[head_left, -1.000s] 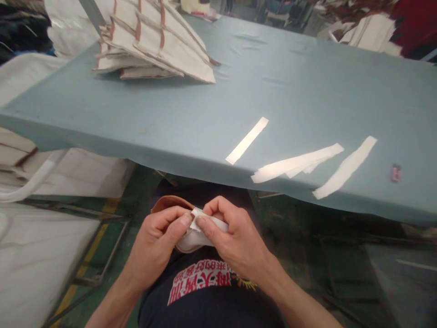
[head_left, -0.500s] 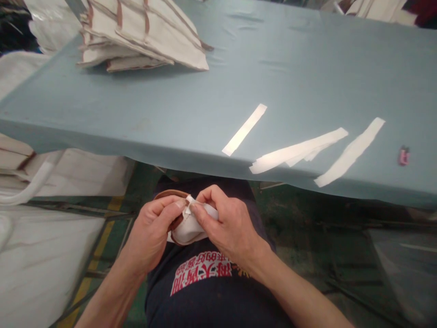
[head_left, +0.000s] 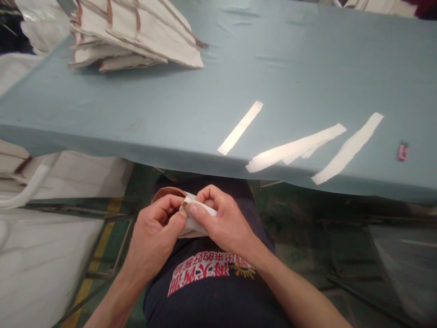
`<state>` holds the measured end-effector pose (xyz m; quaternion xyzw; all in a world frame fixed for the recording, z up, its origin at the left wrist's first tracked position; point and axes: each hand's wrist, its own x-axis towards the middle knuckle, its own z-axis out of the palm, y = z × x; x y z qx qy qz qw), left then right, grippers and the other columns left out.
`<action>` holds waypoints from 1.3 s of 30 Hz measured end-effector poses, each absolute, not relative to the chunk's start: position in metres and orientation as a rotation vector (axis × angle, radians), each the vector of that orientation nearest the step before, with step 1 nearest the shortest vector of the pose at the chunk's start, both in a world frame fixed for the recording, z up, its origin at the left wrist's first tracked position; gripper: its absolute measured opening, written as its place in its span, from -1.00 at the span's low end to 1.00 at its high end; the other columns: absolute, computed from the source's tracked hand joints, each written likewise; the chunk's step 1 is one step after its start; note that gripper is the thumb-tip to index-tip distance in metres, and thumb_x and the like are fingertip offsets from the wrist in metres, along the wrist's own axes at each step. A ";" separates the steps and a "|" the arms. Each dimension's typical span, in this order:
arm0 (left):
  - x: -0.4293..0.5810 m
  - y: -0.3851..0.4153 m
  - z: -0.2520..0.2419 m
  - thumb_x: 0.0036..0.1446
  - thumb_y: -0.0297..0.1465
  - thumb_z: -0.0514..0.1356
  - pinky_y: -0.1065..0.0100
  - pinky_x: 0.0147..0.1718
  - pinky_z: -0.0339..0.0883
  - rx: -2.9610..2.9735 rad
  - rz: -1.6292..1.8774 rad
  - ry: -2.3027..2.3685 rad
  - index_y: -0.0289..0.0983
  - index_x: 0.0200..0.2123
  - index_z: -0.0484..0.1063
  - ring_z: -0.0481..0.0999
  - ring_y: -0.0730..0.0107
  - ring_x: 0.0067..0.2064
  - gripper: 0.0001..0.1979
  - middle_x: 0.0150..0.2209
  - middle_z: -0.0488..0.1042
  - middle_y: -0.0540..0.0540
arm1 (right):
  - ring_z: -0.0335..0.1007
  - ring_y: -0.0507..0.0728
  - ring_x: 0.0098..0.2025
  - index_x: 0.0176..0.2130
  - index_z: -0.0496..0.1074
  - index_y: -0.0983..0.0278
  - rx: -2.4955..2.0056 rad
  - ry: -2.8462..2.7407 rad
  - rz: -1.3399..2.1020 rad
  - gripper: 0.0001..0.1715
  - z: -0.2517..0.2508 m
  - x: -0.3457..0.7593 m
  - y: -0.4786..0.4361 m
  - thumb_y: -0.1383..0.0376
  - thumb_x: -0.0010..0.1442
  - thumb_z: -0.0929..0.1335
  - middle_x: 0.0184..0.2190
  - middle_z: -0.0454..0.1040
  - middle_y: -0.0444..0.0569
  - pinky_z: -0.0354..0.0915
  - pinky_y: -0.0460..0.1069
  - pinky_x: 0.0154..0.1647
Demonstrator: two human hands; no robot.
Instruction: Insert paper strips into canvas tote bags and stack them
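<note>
Just above my lap, my left hand [head_left: 152, 234] pinches the edge of a white fabric piece [head_left: 194, 230] with brown trim [head_left: 169, 191]. My right hand [head_left: 227, 218] grips the same piece from the other side, thumb pressed on top. Between the two thumbs a small white tab [head_left: 187, 200] sticks up at the brown edge; whether it is part of the piece or a separate strip I cannot tell. Fingers and palms hide most of the fabric. Both hands are closed, their fingertips nearly touching.
A blue-green covered table [head_left: 170, 109] stands in front of me. On it are a stack of cream fabric pieces with brown trim [head_left: 136, 36], several white strips [head_left: 241, 127] near the front edge, and a small pink object [head_left: 403, 151]. White-wrapped bundles [head_left: 41, 264] stand at left.
My left thumb has shifted lower along the edge, and the fabric has turned so that less of its lower brown trim shows. The view has shifted slightly.
</note>
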<state>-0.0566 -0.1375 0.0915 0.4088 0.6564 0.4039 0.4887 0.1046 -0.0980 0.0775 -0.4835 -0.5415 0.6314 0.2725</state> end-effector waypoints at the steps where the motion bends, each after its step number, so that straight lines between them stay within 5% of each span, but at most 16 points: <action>1: -0.055 -0.137 0.094 0.08 -0.27 0.34 0.46 -0.49 0.36 1.030 0.979 1.606 -0.24 -0.43 0.58 0.49 0.40 -0.48 -0.84 -0.50 0.56 0.02 | 0.22 0.01 -0.48 -0.31 0.38 0.20 -1.267 -1.375 1.799 -0.64 0.076 0.105 -0.097 0.01 0.22 0.47 -0.50 0.39 -0.22 0.09 -0.08 -0.44; 7: -0.052 -0.140 0.095 0.04 -0.34 0.26 0.44 -0.51 0.29 1.107 0.973 1.567 -0.24 -0.46 0.59 0.44 0.41 -0.51 -0.87 -0.54 0.53 0.04 | 0.09 -0.05 -0.55 -0.37 0.41 0.25 -0.938 -0.807 2.486 -0.40 0.050 0.108 -0.091 -0.09 -0.10 0.64 -0.55 0.34 -0.25 -0.02 -0.09 -0.53; 10: -0.053 -0.144 0.088 -0.01 -0.34 0.26 0.44 -0.51 0.26 1.047 0.973 1.559 -0.24 -0.48 0.60 0.43 0.41 -0.50 -0.87 -0.52 0.53 0.03 | 0.12 -0.04 -0.55 -0.39 0.43 0.27 -0.907 -0.744 2.569 -0.36 0.037 0.106 -0.090 -0.07 -0.21 0.67 -0.56 0.35 -0.23 0.01 -0.09 -0.52; 23: -0.083 -0.157 0.074 0.23 -0.12 0.33 0.41 -0.40 0.32 0.846 0.933 1.378 -0.28 -0.30 0.64 0.45 0.32 -0.34 -0.68 -0.35 0.59 -0.09 | 0.02 -0.06 -0.53 -0.40 0.28 0.22 -0.987 -1.078 2.210 -0.33 0.050 0.087 -0.108 -0.14 0.09 0.62 -0.54 0.26 -0.30 -0.05 -0.12 -0.52; 29: -0.082 -0.162 0.060 0.08 0.08 0.42 0.43 -0.49 0.28 0.777 0.910 1.418 -0.28 -0.40 0.50 0.36 0.43 -0.49 -0.49 -0.47 0.50 -0.01 | 0.09 -0.06 -0.53 -0.32 0.28 0.20 -1.037 -1.203 2.198 -0.31 0.040 0.086 -0.117 -0.21 0.12 0.59 -0.52 0.29 -0.30 0.04 -0.15 -0.53; 32: -0.080 -0.162 0.057 0.13 0.09 0.37 0.43 -0.52 0.27 0.794 0.953 1.460 -0.26 -0.41 0.45 0.34 0.44 -0.52 -0.50 -0.50 0.48 0.00 | 0.13 -0.06 -0.55 -0.19 0.33 0.20 -1.011 -1.249 2.232 -0.41 0.043 0.090 -0.119 -0.10 0.15 0.59 -0.51 0.30 -0.33 0.11 -0.14 -0.53; 39: -0.077 -0.150 0.076 0.15 -0.08 0.40 0.45 -0.53 0.27 1.037 1.034 1.562 -0.25 -0.42 0.53 0.38 0.44 -0.51 -0.64 -0.50 0.51 0.02 | 0.28 0.01 -0.50 -0.09 0.44 0.23 -1.363 -1.730 1.652 -0.81 0.087 0.104 -0.118 0.26 0.28 0.42 -0.50 0.43 -0.26 0.08 -0.11 -0.46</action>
